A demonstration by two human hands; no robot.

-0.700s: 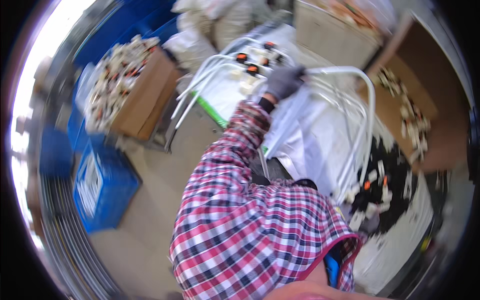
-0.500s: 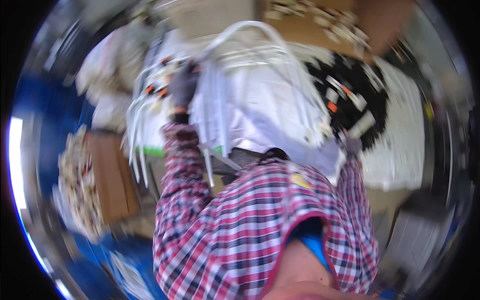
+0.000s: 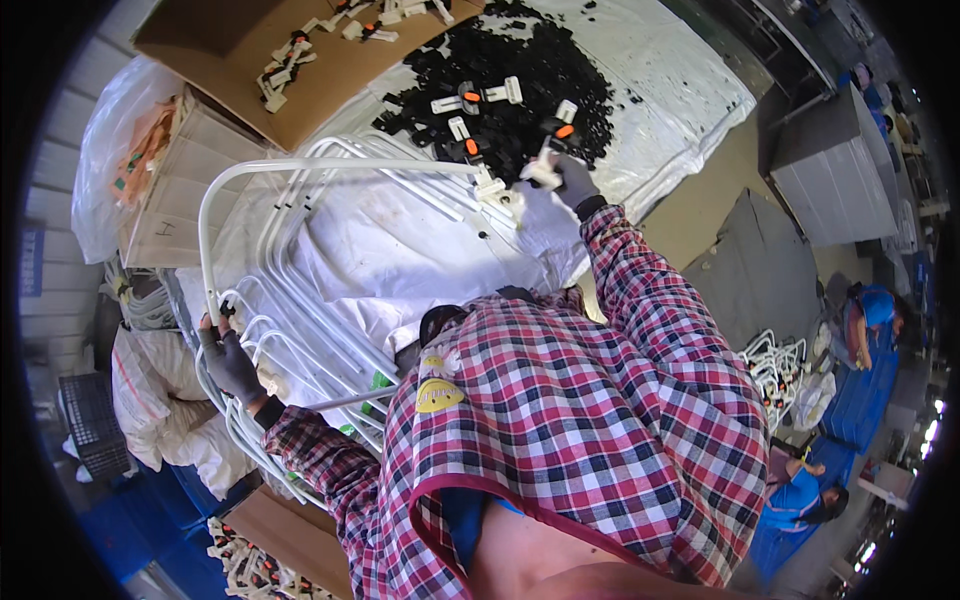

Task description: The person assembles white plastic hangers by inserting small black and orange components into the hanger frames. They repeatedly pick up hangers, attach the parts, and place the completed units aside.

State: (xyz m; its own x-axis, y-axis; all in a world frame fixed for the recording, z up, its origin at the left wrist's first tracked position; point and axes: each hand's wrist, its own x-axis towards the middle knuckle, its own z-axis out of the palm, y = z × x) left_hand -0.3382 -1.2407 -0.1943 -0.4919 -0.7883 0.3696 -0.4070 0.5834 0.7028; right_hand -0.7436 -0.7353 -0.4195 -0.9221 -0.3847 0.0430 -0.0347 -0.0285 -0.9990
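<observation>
A white bent tube (image 3: 320,165) arches over the white-covered table. My left hand (image 3: 232,368), in a grey glove, is closed round the tube's lower left end, beside a small black piece (image 3: 226,308). At the tube's other end sits a white plastic fitting (image 3: 487,186). Close to that end my right hand (image 3: 574,182), gloved too, grips a white plastic clip (image 3: 543,170). Several more white clips with orange parts (image 3: 470,97) lie on a heap of small black parts (image 3: 510,60) just beyond it.
Many bent white tubes (image 3: 290,270) lie stacked on the table's left. A cardboard box (image 3: 215,60) with clips stands far left, another box (image 3: 290,530) with clips near left. White sacks (image 3: 150,390) stand beside the table. Two people in blue (image 3: 800,500) are at the right.
The view has swung, putting the black heap at the upper middle and the tube on its side. My left hand still holds the tube; the earlier blur hides what my right hand held.
</observation>
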